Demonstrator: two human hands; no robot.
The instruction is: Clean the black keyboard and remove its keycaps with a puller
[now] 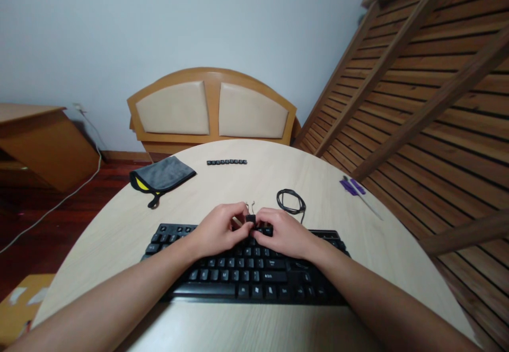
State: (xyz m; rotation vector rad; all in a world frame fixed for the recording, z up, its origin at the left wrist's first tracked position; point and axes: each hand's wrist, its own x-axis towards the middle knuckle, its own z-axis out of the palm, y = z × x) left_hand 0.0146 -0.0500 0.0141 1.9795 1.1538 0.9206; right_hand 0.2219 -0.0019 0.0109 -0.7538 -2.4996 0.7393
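Observation:
Both my hands meet over the back rows of a black keyboard (pixel 254 291). Between my fingertips is a small black keycap (pixel 250 218), with the thin bent wires of what looks like a wire keycap puller (pixel 253 207) standing up beyond it. My left hand (pixel 222 228) pinches at the left side of this, thumb and fingers closed. My right hand (pixel 283 231) is closed at the right side, its fingertips against the keycap. The fingers partly hide how keycap and wires join. Several loose black keycaps (pixel 226 162) lie in a straight row farther back on the table.
The round pale table (pixel 397 267) also bears a folded grey cloth (pixel 169 174) at back left, the keyboard's coiled black cable (pixel 292 203), and a thin brush-like tool (pixel 368 206) by purple pieces (pixel 352 186) at right. A wooden headboard (pixel 213 103) and slatted frame (pixel 409 76) stand behind.

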